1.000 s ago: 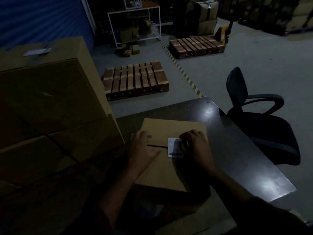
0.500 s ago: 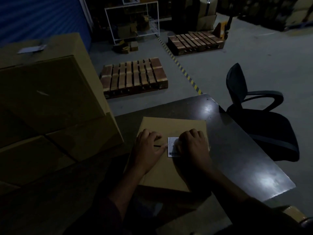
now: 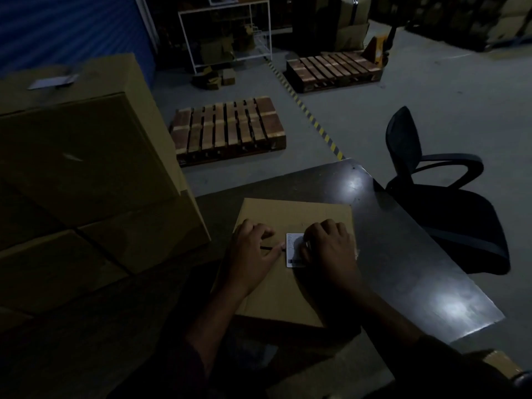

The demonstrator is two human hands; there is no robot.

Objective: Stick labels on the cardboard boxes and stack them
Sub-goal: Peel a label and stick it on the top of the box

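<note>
A flat brown cardboard box (image 3: pixel 299 216) lies on the dark table (image 3: pixel 408 254) in front of me. A small white label (image 3: pixel 292 250) with a barcode sits on its top, over the dark centre seam. My right hand (image 3: pixel 331 251) rests palm down on the label's right half, fingers curled and pressing it. My left hand (image 3: pixel 253 251) lies flat on the box just left of the label, fingertips touching its left edge. To the left stands a stack of large cardboard boxes (image 3: pixel 80 168); the top one carries a white label (image 3: pixel 53 82).
A black office chair (image 3: pixel 443 197) stands right of the table. Two wooden pallets (image 3: pixel 227 128) (image 3: pixel 334 67) lie on the grey floor beyond, with a yellow-black floor stripe (image 3: pixel 311 116) between them. A white wire rack (image 3: pixel 227 33) and more boxes stand at the back.
My left hand has slid right along the seam until its fingertips reach the label. My right hand stays pressed on the label, shifting slightly left over it.
</note>
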